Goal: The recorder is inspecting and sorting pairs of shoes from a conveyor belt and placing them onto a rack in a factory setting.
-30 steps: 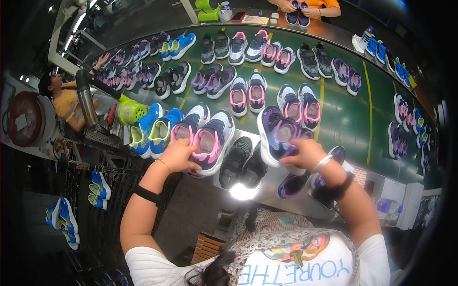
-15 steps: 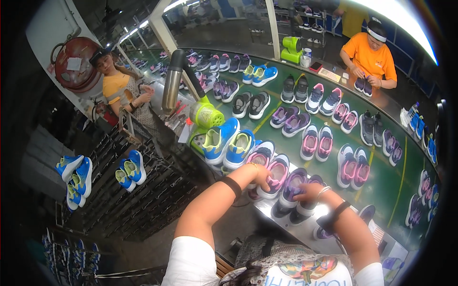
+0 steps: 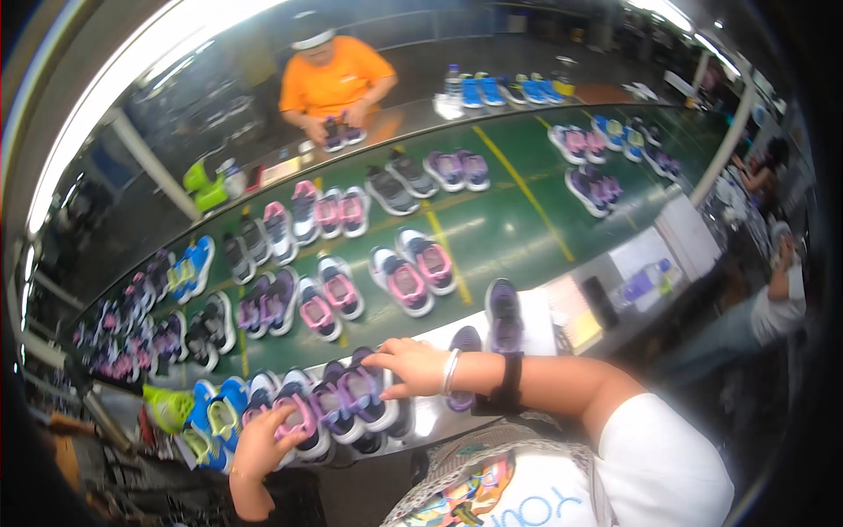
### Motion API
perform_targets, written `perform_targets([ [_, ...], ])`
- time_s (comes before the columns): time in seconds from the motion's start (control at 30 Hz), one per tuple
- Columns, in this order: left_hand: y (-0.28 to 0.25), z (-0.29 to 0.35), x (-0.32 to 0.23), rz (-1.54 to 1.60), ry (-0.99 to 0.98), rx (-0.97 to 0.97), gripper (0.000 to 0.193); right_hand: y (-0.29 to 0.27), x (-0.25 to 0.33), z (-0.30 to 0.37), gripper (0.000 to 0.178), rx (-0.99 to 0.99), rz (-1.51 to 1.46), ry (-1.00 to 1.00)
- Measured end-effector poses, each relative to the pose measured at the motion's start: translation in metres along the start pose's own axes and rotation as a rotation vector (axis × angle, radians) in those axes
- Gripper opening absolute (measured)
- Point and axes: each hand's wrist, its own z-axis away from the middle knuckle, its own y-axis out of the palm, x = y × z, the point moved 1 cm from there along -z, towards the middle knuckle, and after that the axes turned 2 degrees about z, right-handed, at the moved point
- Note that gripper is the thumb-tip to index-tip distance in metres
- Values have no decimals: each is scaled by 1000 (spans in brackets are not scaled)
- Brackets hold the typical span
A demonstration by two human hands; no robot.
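Observation:
My left hand rests against a navy-and-white shoe with pink trim, fingers stretched out and partly spread over its collar. Beside it stands a pair of purple-and-navy shoes in the same row, which sits on more shoes below. My right hand reaches over the right shoe of that pair, fingertips at its upper edge and thumb apart from the fingers. Neither hand is visibly closed around a shoe. Blue shoes with lime lining stand left of my left hand.
A green conveyor belt with yellow lines carries several pairs of shoes. Single dark shoes stand right of my right hand. A notepad, dark phone and purple bottle lie further right. Across the belt, a person in orange handles shoes.
My view has swung to the right, so the scene has shifted left and tilted. Both hands remain at the same row of shoes, the left by the pink-trimmed pair, the right by the purple pair.

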Motion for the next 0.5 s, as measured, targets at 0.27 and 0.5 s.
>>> perform_targets([
  [0.27, 107, -63, -107, 955, -1, 555, 45, -133, -253, 92, 59, -458, 94, 794],
  [0.5, 173, -125, -192, 1075, -192, 516, 36, -194, -488, 204, 32, -426, 463, 1528],
])
